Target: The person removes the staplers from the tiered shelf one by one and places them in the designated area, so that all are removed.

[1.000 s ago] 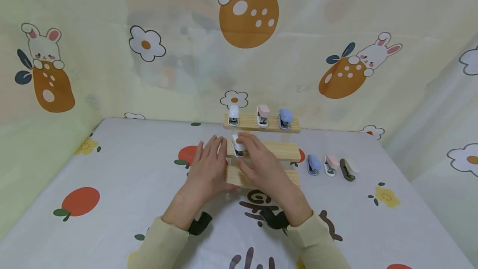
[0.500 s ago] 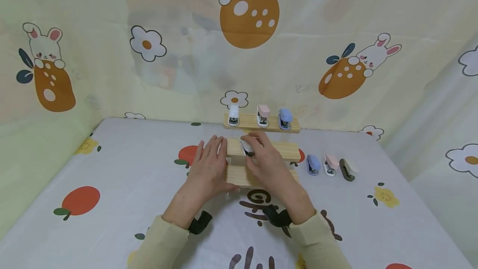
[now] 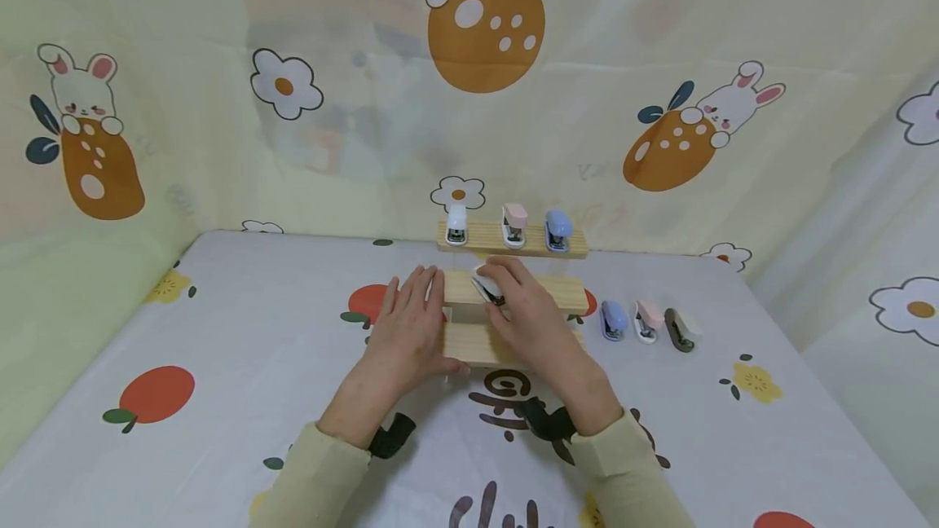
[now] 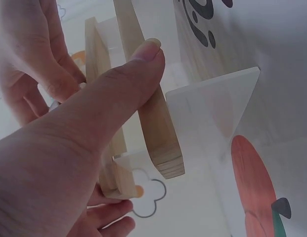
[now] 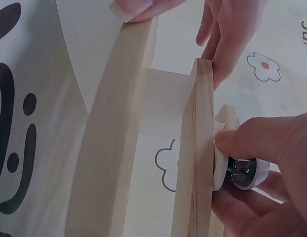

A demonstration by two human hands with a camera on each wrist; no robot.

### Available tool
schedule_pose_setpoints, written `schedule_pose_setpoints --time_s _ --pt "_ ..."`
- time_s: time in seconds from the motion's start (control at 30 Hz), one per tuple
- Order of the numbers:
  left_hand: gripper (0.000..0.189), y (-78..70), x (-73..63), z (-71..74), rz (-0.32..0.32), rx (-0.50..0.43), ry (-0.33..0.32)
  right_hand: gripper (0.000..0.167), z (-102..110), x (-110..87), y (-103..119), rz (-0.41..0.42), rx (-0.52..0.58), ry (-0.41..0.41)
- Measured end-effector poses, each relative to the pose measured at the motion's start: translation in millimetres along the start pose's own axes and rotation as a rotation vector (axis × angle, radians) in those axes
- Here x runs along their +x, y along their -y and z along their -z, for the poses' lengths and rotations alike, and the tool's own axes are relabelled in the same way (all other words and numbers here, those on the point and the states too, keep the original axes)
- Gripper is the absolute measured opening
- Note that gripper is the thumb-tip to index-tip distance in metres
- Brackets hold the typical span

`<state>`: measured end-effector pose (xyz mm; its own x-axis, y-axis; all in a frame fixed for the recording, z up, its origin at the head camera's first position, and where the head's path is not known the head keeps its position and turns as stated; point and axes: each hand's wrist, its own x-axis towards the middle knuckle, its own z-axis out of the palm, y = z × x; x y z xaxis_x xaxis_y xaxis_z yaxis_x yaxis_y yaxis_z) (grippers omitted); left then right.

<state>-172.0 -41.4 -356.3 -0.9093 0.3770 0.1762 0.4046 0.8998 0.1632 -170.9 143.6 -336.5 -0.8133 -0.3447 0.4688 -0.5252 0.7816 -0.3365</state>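
Nearest are the cuffs of two sleeves (image 3: 315,471), a black mount (image 3: 392,436) below each wrist, over a patterned desk (image 3: 257,332). The front shelf (image 3: 469,343) of a tiered rack comes next, with a clear panel (image 4: 207,108) under its end. At the rack's left end is the left hand (image 3: 407,332), its long fingers straight and close together, its thumb on the front shelf's near edge. The right hand (image 3: 539,328) reaches across the front shelf, hiding part of it and part of the middle shelf (image 3: 561,293); its fingers pinch a white stapler (image 3: 487,285), set askew at the middle shelf, left of centre. On the desk, right of the rack, a blue stapler (image 3: 613,321), a pink stapler (image 3: 648,322) and a grey stapler (image 3: 680,331) stand in a row. Beyond, the back shelf (image 3: 484,236) carries a second white stapler (image 3: 456,226), a second pink stapler (image 3: 514,226) and a second blue stapler (image 3: 557,231), before a printed curtain (image 3: 352,145). One second ago the pinched stapler was at the middle shelf's left end, beside the left hand; it is now further right and more slanted. The left hand has stayed put.
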Motion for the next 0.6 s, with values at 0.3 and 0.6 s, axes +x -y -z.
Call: schedule_pose_setpoints --time_s 0.3,0.6 --pt "0.132 -1.9 1.3 0.0 0.008 0.010 0.013 0.043 7.2 -1.0 -2.1 0.014 -0.009 -0.022" --pt "0.133 -1.5 1.0 1.7 0.007 0.036 0.015 0.043 15.8 -3.8 -1.1 -0.014 0.025 -0.026"
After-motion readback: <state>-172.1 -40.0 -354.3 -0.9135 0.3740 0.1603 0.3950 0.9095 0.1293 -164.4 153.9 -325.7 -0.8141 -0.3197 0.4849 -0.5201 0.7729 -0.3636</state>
